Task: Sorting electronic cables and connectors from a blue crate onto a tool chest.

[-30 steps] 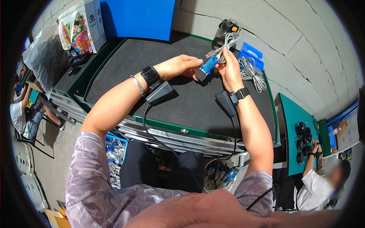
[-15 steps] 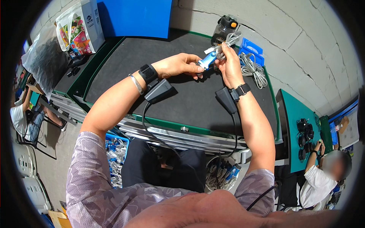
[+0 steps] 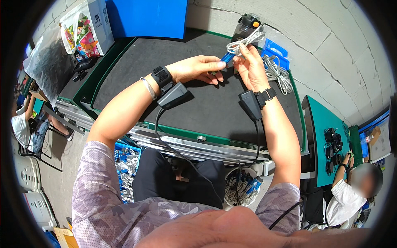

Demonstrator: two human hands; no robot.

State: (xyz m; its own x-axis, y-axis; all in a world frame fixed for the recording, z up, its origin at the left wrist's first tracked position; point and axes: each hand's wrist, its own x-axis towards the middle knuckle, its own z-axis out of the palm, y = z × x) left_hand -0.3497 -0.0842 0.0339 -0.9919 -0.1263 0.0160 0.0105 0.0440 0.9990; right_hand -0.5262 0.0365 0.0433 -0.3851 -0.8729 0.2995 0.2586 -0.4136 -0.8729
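Note:
Over the far part of the dark work mat, both hands hold one coiled grey cable (image 3: 249, 40) with a blue connector (image 3: 227, 57) at its end. My left hand (image 3: 198, 69) pinches the blue connector between thumb and fingers. With thumb and forefinger, my right hand (image 3: 251, 68) grips the lower side of the coil; its other fingers curl below. Just right of that hand, another bundled grey cable (image 3: 278, 74) hangs over a small blue bin (image 3: 276, 53) at the table's edge.
Behind the coil stands a dark bottle (image 3: 245, 29). A blue panel (image 3: 147, 18) and a printed bag (image 3: 87, 31) are at the back left. Below the table are a blue crate (image 3: 120, 149) and a white bucket (image 3: 228, 201) of cables. A co-worker (image 3: 351, 202) sits at right.
The connector has turned, its blue side now pointing down-left toward my left fingers. The coil has risen slightly, and my right hand has shifted a little right.

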